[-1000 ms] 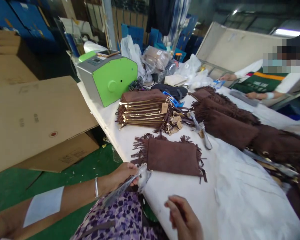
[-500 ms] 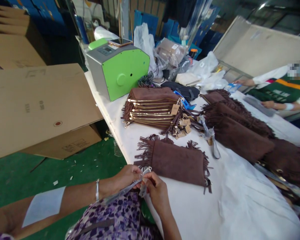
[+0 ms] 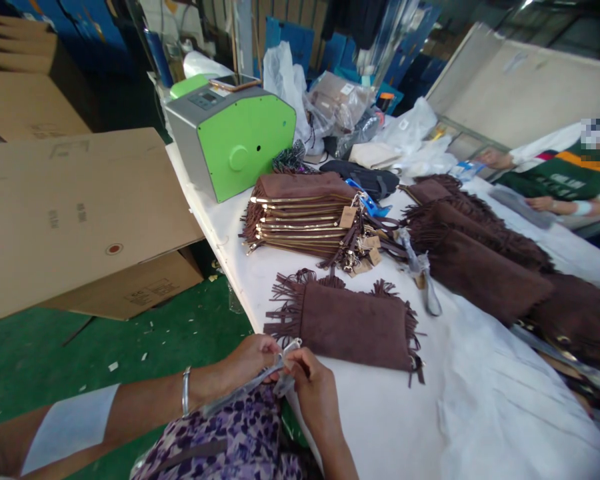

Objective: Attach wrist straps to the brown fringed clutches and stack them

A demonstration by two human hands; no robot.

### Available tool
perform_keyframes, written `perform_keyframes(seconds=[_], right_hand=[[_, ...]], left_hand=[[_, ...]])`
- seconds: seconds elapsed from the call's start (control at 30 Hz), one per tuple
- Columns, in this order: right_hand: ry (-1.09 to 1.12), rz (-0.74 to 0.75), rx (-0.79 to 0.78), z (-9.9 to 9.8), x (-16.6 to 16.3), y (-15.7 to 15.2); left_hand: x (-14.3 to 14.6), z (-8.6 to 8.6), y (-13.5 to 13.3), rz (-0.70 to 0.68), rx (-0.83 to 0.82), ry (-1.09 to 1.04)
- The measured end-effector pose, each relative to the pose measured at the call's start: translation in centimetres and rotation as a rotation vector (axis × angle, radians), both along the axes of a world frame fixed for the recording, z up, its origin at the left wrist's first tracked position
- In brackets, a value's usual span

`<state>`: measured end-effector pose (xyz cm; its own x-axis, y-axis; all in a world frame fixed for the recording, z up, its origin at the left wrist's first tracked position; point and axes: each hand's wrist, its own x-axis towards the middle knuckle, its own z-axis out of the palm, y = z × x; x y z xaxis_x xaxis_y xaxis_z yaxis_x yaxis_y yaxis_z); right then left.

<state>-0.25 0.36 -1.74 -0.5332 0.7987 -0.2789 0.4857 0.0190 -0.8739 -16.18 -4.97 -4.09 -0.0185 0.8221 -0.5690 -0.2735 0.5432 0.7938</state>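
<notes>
My left hand (image 3: 254,361) and my right hand (image 3: 314,387) meet at the near table edge, both with fingers closed. Between them they pinch a plastic-wrapped strap (image 3: 247,389), with a metal clasp showing at its upper end. The wrapped length trails left from the fingers across my lap. Just beyond my hands a brown fringed pouch (image 3: 357,323) lies flat on the white table (image 3: 380,417). Behind it is a stack of brown pouches (image 3: 300,220) with gold zippers, tags and clasps at the right end.
A green and grey machine (image 3: 245,143) with a phone on top stands at the back left. More brown fringed pouches (image 3: 485,267) cover the right side. Cardboard (image 3: 80,213) stands left of the table. A co-worker's hand (image 3: 543,203) is at the far right.
The view shifts slightly. Both hands stay together on the wrapped strap, with only small finger movement; the pouches have not moved.
</notes>
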Motion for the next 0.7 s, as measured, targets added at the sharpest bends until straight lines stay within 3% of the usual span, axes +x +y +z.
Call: perform_keyframes(seconds=[0.3, 0.5, 0.7], right_hand=[[-0.053, -0.023, 0.043, 1.4, 1.2, -0.2], [-0.037, 0.016, 0.036, 0.6, 0.3, -0.3], [-0.188, 0.017, 0.094, -0.4, -0.7, -0.2]], left_hand=[[-0.1, 0.4, 0.2, 0.004, -0.043, 0.156], [0.2, 0.7, 0.3, -0.004, 0.007, 0.184], [0.0, 0.3, 0.0, -0.058, 0.017, 0.251]])
